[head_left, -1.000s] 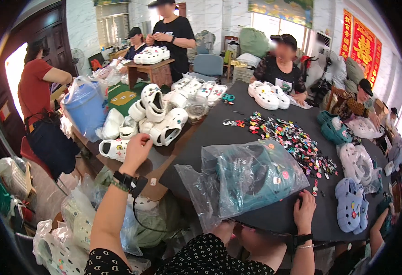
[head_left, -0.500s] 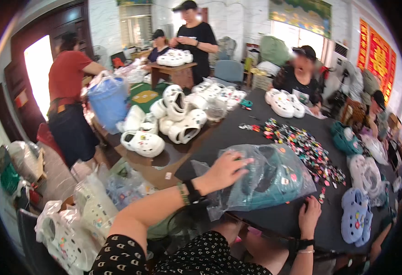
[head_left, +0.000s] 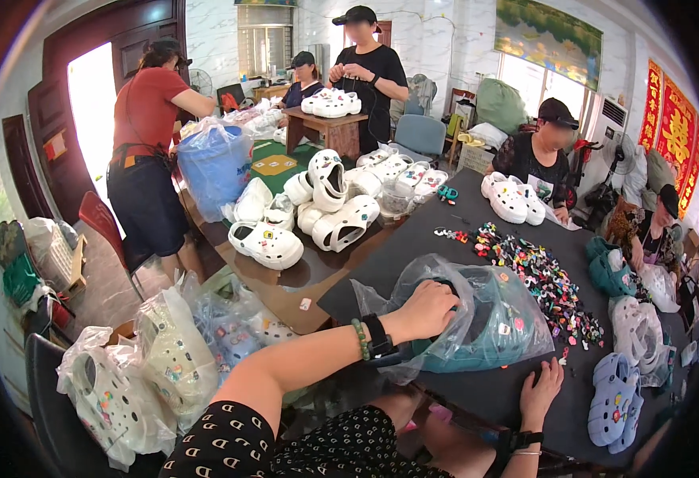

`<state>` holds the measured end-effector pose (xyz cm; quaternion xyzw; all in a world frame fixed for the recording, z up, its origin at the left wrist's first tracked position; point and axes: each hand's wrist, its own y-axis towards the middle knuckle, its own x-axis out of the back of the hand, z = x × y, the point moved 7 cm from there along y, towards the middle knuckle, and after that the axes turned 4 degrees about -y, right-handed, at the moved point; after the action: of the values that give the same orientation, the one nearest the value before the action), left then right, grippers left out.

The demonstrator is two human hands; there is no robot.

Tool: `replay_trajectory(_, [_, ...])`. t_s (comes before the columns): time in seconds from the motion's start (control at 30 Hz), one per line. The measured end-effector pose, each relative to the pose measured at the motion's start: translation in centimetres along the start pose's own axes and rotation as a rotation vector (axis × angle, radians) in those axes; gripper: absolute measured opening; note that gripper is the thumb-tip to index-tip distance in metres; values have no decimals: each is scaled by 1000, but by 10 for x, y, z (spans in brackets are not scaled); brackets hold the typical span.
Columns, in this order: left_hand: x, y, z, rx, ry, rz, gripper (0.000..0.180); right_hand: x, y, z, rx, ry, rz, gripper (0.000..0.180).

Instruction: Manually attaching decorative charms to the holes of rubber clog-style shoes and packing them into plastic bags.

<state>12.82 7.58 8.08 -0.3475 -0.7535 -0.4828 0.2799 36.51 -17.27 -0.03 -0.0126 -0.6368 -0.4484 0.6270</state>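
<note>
So my left hand is curled down over one clear plastic bag of teal clogs, lower middle of frame, fingers closed on the plastic. My right hand lies flat and open on the black table just below it, holding nothing. One heap of coloured charms sits right of centre, white clogs piled centre-left, too many to count. Four other people are around the upper frame, in a tiled room.

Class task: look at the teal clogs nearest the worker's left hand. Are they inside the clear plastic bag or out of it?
Inside. The teal clogs show through the clear plastic bag, and the left hand reaches into its opening.
</note>
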Motion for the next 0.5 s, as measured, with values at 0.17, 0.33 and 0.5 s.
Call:
replay_trajectory(0.17, [-8, 14, 14, 193, -92, 96, 31, 7, 2, 1, -8, -4, 23, 32])
replay_trajectory(0.33, [-19, 28, 13, 156, 171, 35, 32, 10, 2, 2, 0, -6, 8, 30])
replay_trajectory(0.5, [-40, 24, 29, 242, 284, 118, 31, 14, 1, 11, 81, 0, -77, 25])
